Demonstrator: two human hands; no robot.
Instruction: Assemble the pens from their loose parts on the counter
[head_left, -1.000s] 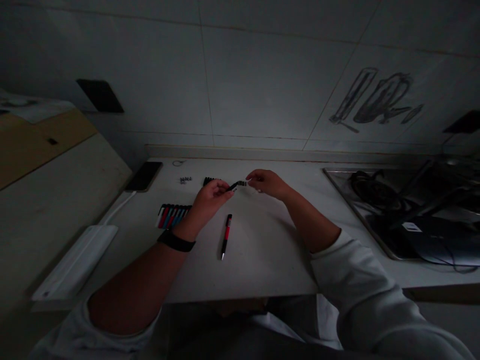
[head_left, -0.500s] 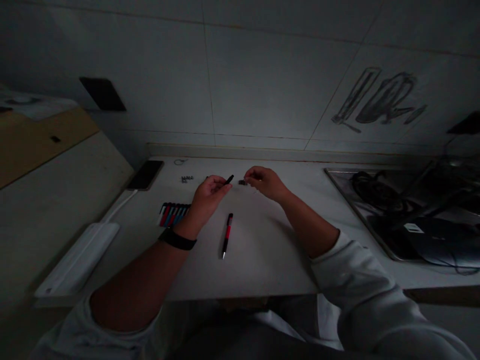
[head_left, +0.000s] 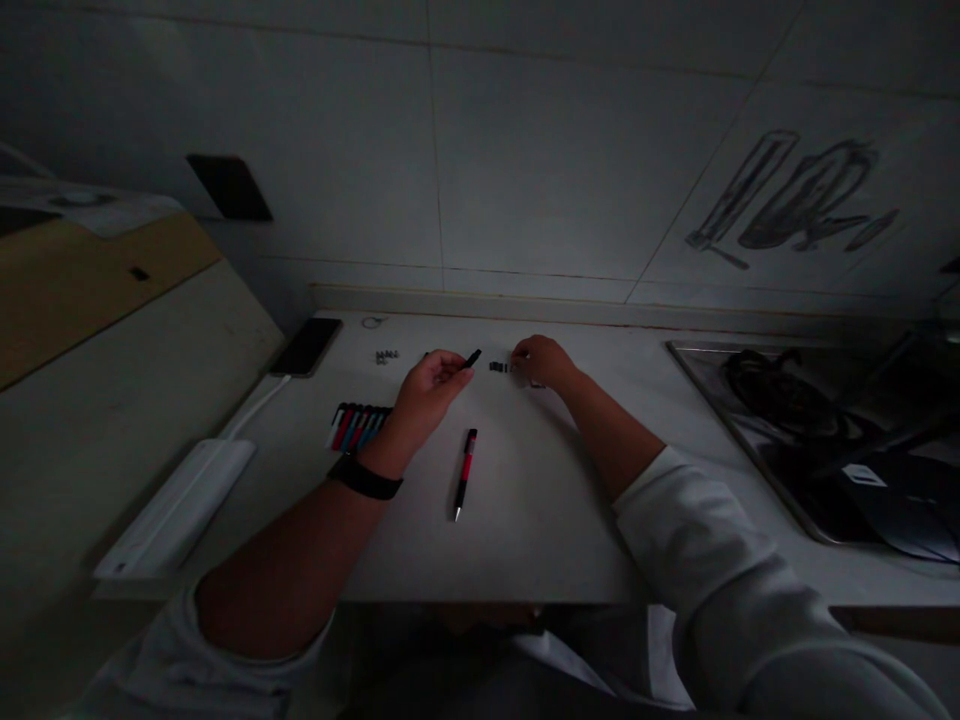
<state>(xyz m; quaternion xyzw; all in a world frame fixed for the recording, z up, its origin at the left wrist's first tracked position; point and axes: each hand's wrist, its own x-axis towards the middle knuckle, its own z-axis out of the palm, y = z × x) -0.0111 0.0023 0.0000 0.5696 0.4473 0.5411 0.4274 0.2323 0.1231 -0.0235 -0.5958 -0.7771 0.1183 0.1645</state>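
Observation:
My left hand is closed around a short black pen part, whose tip points up to the right. Just right of it, my right hand has its thumb and fingertips pinched low over the counter. Whatever those fingers hold is too small and dark to make out. Beside them lies a group of small black pieces. A red and black pen with a silver tip lies nearer to me. Partly behind my left wrist is a row of several coloured pen barrels.
Several small metal pieces and a thin ring lie toward the wall. At left are a phone and a white power strip. A metal-rimmed stove with dark cables and items on it takes up the right.
My right hand has shifted slightly right, away from the small black pieces, which now show more clearly. My left hand keeps its hold on the black pen part. The camera view has turned a little left.

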